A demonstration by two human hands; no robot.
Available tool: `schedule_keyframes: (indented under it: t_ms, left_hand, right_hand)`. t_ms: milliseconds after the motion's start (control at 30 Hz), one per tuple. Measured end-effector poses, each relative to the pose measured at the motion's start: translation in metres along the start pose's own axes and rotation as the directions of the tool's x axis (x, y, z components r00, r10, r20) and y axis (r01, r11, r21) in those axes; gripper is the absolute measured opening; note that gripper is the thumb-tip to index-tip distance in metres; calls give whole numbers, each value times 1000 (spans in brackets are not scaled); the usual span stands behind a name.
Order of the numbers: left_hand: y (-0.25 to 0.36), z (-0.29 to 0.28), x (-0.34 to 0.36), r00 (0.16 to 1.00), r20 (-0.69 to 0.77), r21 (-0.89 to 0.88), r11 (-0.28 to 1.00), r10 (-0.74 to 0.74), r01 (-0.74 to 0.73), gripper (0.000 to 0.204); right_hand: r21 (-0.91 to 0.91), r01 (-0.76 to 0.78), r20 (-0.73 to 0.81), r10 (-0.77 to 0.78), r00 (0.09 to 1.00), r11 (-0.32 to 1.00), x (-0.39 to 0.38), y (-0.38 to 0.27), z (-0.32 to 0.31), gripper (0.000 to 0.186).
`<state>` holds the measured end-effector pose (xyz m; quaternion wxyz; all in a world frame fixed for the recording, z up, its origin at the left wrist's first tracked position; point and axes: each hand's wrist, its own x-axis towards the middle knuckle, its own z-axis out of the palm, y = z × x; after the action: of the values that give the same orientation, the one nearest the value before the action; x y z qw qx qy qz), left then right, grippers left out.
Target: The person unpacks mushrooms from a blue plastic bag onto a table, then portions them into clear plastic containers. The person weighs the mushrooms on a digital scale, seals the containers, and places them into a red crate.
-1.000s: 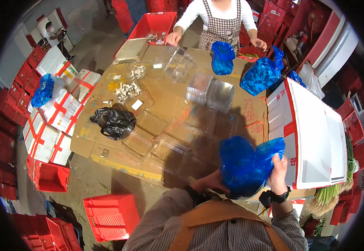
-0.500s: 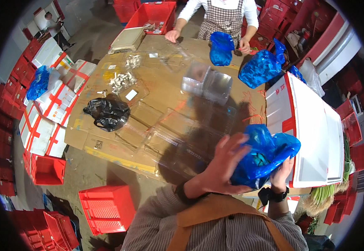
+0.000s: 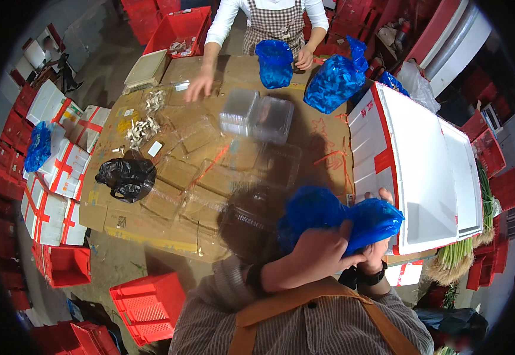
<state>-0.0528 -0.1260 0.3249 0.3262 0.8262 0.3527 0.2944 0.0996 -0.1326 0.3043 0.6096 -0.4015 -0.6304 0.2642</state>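
A blue plastic bag (image 3: 375,222) is in my two hands above the table's near right side. Its bulging part (image 3: 307,213) hangs to the left, pinched off from the part at right. My left hand (image 3: 319,253) is closed at the narrow middle, fingers pressed against the plastic. My right hand (image 3: 377,251) wraps the bag's right part from below and behind, its fingertips showing above it. What lies inside the bag is hidden. Clear plastic trays (image 3: 251,216) lie on the cardboard-covered table (image 3: 162,228) to the left of my hands.
A white foam box (image 3: 381,148) with red tape borders my right side. Clear containers (image 3: 257,115), white mushroom-like pieces (image 3: 142,131) and a black bag (image 3: 127,178) are on the table. Opposite, a co-worker's hand (image 3: 201,86) reaches over it, near another blue bag (image 3: 275,64). A red crate (image 3: 148,307) stands at lower left.
My left hand has gone from spread against the bag to closed at its middle, and the bag now bulges leftward. The co-worker's hand has reached over the table. The whole view has shifted.
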Motion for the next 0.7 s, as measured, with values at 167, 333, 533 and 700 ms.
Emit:
schedule_keyframes:
  t_ms: [167,333,533,700]
  left_hand:
    - [-16,0,2,985,-75,62,987,154,-149,16]
    - [-33,-9,-18,934,-289,171,971,210,-166,15]
    - [-43,-21,-46,895,-337,240,946,293,-219,24]
    - [-46,-22,-52,863,-396,148,950,313,-276,32]
  right_hand:
    - [483,-555,126,574,809,677,-1,3,-5,66]
    - [169,-235,104,220,970,957,-11,47,-42,37]
    - [180,-779,204,752,626,600,-95,137,-52,40]
    - [356,-841,334,784,523,408,-120,167,-48,38]
